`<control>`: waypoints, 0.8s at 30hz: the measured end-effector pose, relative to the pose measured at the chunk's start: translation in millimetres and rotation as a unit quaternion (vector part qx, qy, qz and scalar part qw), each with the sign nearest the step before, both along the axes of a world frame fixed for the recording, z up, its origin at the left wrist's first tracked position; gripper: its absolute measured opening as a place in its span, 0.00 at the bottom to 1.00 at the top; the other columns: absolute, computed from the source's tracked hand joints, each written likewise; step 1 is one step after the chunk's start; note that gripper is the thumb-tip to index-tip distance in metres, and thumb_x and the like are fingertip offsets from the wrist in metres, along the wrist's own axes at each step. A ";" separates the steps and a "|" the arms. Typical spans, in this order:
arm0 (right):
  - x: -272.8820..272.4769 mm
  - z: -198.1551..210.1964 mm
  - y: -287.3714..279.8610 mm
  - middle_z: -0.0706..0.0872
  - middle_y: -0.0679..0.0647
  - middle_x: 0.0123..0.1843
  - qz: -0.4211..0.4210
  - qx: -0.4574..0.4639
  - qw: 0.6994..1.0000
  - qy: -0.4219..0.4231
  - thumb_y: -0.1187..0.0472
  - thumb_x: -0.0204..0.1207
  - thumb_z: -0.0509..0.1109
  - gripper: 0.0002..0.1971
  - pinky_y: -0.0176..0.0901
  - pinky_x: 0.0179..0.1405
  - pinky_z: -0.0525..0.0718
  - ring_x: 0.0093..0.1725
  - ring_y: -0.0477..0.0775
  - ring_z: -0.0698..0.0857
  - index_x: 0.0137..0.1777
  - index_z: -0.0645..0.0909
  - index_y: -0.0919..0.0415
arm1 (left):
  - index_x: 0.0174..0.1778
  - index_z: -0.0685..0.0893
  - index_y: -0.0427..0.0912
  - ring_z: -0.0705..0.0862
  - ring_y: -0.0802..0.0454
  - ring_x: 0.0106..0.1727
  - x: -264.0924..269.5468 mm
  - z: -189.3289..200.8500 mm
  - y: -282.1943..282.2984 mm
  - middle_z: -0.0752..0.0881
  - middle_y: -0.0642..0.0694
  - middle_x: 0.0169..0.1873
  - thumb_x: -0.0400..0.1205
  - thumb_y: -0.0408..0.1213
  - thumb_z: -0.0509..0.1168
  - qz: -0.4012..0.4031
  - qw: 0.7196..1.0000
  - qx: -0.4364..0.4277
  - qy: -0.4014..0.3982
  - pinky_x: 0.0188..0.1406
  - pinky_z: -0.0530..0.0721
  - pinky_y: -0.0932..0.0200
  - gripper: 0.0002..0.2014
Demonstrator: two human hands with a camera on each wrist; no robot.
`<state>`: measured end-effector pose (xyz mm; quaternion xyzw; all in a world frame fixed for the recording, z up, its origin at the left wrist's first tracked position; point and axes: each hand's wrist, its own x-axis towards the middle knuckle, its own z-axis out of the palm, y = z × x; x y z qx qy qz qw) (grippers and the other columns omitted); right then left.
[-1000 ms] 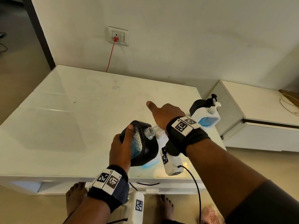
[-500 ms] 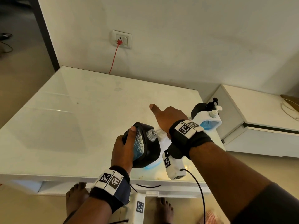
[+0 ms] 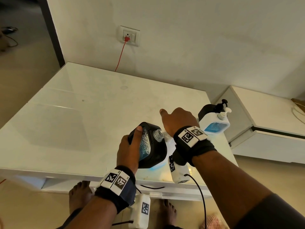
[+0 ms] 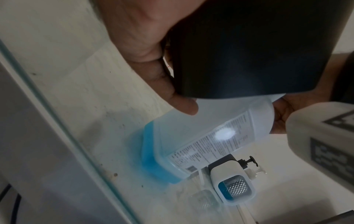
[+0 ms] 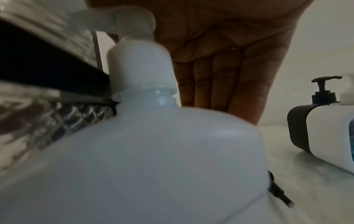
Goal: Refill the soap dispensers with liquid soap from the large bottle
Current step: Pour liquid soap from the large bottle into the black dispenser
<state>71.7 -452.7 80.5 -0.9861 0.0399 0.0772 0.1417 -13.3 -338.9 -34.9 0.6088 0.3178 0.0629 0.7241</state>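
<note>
- Left hand [image 3: 127, 150] grips the black dispenser [image 3: 148, 146], thumb up its near face, fingers wrapped round the far side; dispenser is lifted off the table [image 3: 74, 113] and tilted right.
- Black dispenser: pump removed, clear threaded neck [image 3: 158, 134] open and pointing toward the large bottle's pump. Textured clear window shows blue soap pooled in the lower part.
- Right hand [image 3: 178, 120] sits on top of the large bottle's pump head [image 5: 122, 16], palm down, fingers straight in the right wrist view, thumb stuck out to the left. Pressing, not wrapped round it.
- Large bottle [image 4: 206, 136]: translucent white, printed label on the side, standing on the table near the front edge, just right of the black dispenser. Left wrist view shows only a thin band of blue soap at the bottom; the rest looks empty.
- Pump nozzle points left at the dispenser neck; cannot tell whether soap is flowing.
- Two more dispensers at the table's right edge, pumps on: a white dispenser [image 3: 214, 123] with blue soap visible in its window, and a second black dispenser [image 3: 207, 109] right behind it, touching or nearly so. Contents of that black one not visible.
- Red cable [image 3: 121, 55] runs from the wall socket [image 3: 129, 37] down behind the table.
</note>
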 end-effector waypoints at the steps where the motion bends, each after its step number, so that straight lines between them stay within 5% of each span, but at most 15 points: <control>1: -0.2 0.0 0.0 0.76 0.53 0.43 0.001 -0.002 1.000 0.002 0.34 0.82 0.54 0.23 0.48 0.47 0.71 0.45 0.58 0.76 0.46 0.72 0.55 | 0.66 0.84 0.44 0.87 0.49 0.54 -0.2 0.0 0.3 0.89 0.46 0.55 0.81 0.72 0.62 -0.006 1.000 0.005 -0.002 0.46 0.81 0.55 0.34; 7: 10.4 8.2 3.0 0.87 0.58 0.46 -0.003 0.029 0.997 0.071 0.29 0.79 0.53 0.30 0.53 0.56 0.85 0.48 0.63 0.88 0.38 0.74 0.57 | 0.66 0.84 0.46 0.88 0.46 0.56 -2.1 3.5 -0.6 0.90 0.46 0.55 0.65 0.81 0.59 -0.018 1.000 0.004 -0.015 0.51 0.85 0.51 0.47; 15: 1.7 3.8 -0.3 0.79 0.54 0.46 -0.004 0.004 1.000 0.015 0.33 0.82 0.54 0.26 0.48 0.48 0.71 0.46 0.58 0.77 0.49 0.77 0.57 | 0.64 0.85 0.47 0.89 0.45 0.56 -4.6 5.6 -0.9 0.90 0.46 0.54 0.60 0.85 0.57 -0.023 1.000 0.009 -0.009 0.62 0.88 0.42 0.50; 20: -2.9 2.5 0.1 0.77 0.53 0.46 0.001 -0.004 1.000 -0.003 0.36 0.83 0.54 0.22 0.48 0.47 0.70 0.46 0.57 0.76 0.49 0.75 0.55 | 0.64 0.84 0.46 0.88 0.43 0.56 -2.9 10.3 -1.4 0.90 0.45 0.55 0.62 0.84 0.58 -0.012 1.000 0.007 -0.001 0.65 0.86 0.41 0.50; 24: 3.0 5.9 1.9 0.81 0.53 0.44 0.010 -0.006 1.000 0.029 0.31 0.81 0.53 0.29 0.49 0.47 0.76 0.45 0.59 0.82 0.42 0.74 0.59 | 0.66 0.84 0.43 0.87 0.42 0.58 -3.4 13.3 -1.7 0.89 0.43 0.57 0.73 0.79 0.64 -0.009 1.000 0.000 0.006 0.61 0.86 0.45 0.42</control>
